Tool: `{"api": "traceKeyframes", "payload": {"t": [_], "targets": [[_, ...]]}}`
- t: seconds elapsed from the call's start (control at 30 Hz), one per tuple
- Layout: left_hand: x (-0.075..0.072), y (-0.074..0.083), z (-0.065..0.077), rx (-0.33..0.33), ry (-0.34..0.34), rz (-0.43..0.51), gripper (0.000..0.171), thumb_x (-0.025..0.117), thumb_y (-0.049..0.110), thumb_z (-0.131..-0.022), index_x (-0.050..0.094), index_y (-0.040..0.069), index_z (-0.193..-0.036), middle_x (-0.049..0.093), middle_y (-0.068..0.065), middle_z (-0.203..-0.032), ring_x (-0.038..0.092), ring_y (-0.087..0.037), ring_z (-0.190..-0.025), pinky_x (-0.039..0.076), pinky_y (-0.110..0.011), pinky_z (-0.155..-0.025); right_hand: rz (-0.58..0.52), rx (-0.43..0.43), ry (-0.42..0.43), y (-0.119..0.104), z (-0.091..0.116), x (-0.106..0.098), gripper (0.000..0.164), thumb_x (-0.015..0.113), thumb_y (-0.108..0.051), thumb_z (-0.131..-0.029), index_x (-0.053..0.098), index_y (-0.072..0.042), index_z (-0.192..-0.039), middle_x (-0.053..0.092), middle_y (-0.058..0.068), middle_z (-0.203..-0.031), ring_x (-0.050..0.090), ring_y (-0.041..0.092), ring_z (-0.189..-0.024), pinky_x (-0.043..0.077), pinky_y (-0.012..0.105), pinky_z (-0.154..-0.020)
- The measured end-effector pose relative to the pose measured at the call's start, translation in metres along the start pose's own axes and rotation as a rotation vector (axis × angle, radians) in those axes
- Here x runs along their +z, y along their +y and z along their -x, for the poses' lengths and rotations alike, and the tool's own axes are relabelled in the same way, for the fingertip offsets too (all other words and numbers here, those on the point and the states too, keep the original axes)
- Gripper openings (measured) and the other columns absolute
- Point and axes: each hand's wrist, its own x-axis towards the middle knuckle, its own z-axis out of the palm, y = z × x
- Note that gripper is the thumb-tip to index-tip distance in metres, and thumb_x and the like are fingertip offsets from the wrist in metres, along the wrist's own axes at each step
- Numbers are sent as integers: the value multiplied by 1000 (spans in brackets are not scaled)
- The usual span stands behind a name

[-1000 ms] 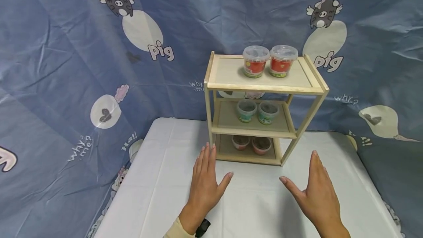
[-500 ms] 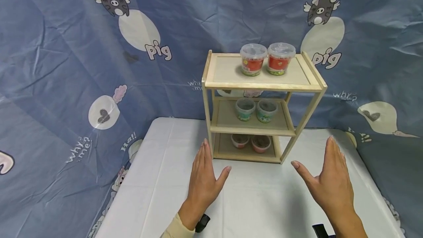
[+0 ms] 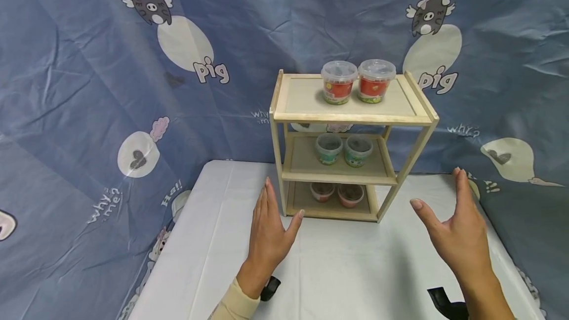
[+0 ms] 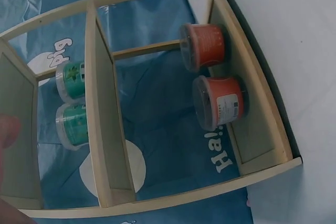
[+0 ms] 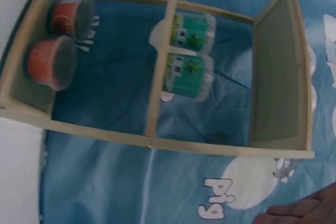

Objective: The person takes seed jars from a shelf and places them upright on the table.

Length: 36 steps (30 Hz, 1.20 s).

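My left hand (image 3: 267,241) is raised over the table in front of the shelf's left side, fingers straight, thumb apart, holding nothing. My right hand (image 3: 462,236) is likewise raised to the right of the shelf with straight fingers and a spread thumb. Between and beyond them stands a three-tier wooden shelf (image 3: 351,119). On its top tier are two lidded clear tubs with red labels, the left tub (image 3: 339,83) and the right tub (image 3: 375,81). Two green-labelled tubs (image 4: 72,126) sit on the middle tier. Two red tubs (image 4: 222,102) rest on the bottom tier.
A white cloth covers the table (image 3: 338,270) under the shelf. Blue cloth (image 3: 249,28) with printed pigs hangs behind and along both sides. Black straps (image 3: 446,304) show at both wrists.
My right hand has moved to the right and forward, away from the left one. My left hand has shifted slightly left and forward. The tubs stay in place on the shelf.
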Motion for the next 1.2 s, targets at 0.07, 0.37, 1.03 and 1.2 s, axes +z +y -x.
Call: {"api": "traceKeyframes", "payload": {"t": [0.07, 0.37, 1.03, 1.2], "targets": [[0, 0, -2, -7, -2, 4, 106, 76, 39, -97, 7, -5, -164, 16, -26, -170, 23, -39, -155, 27, -57, -120, -15, -12, 17, -2, -5, -4, 104, 79, -29, -96, 7, -10, -169, 20, 11, -172, 21, 39, -156, 19, 66, -119], [0, 1, -19, -55, -24, 55, 102, 72, 38, -101, 5, -5, -164, 12, -26, -170, 17, -36, -157, 23, -55, -123, -96, -84, 103, -22, -35, -20, 99, 80, -19, -95, 15, -19, -169, 25, -3, -170, 24, 16, -155, 15, 43, -126], [4, 2, -35, -107, -10, 143, 95, 69, 34, -103, 7, -6, -164, 12, -25, -171, 15, -34, -158, 21, -53, -124, -234, -130, 119, -76, -128, -42, 88, 77, -25, -97, 24, -12, -166, 31, 8, -169, 32, 13, -153, 24, 26, -121], [3, 2, -44, -100, 6, 185, 94, 68, 33, -103, 7, -5, -164, 11, -22, -172, 14, -32, -158, 21, -53, -124, -263, -105, 50, -85, -149, -39, 85, 76, -23, -97, 27, -12, -165, 33, 7, -168, 33, 12, -152, 24, 23, -120]]}}
